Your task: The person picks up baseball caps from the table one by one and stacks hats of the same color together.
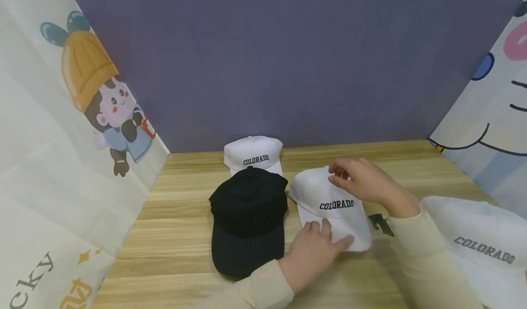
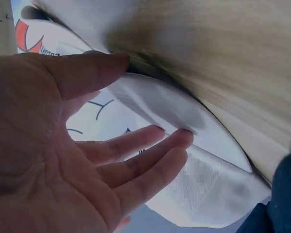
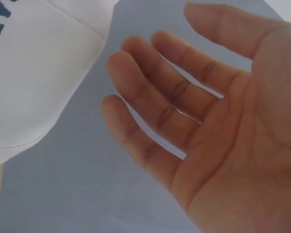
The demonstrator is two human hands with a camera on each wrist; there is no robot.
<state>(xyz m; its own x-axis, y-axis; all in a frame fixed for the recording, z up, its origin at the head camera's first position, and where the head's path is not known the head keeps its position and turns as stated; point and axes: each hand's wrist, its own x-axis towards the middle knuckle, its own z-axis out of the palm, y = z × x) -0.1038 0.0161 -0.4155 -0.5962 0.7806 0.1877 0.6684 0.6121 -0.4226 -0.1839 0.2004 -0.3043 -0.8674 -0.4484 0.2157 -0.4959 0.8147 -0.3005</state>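
Observation:
A white baseball cap point(image 1: 309, 188) lettered COLORADO sits upright on the table, its brim toward me. At that brim is my left hand point(image 1: 310, 256), fingertips over it and thumb spread toward its front right corner. The left wrist view shows these fingers loosely bent beside the brim point(image 2: 211, 138), not curled round it. Above the crown's right side hovers my right hand point(image 1: 362, 181). In the right wrist view its relaxed fingers are apart from the white cap point(image 3: 39, 82), with nothing in the palm. Left of this cap stands a black cap point(image 1: 249, 208), brim forward.
Behind the black cap, a second white COLORADO cap point(image 1: 252, 150) is partly covered by it. Another white cap point(image 1: 486, 236) stands at the right, beyond my right sleeve. A small dark object point(image 1: 382, 224) lies by that sleeve. A purple-grey panel point(image 1: 263, 62) closes the wooden table's back.

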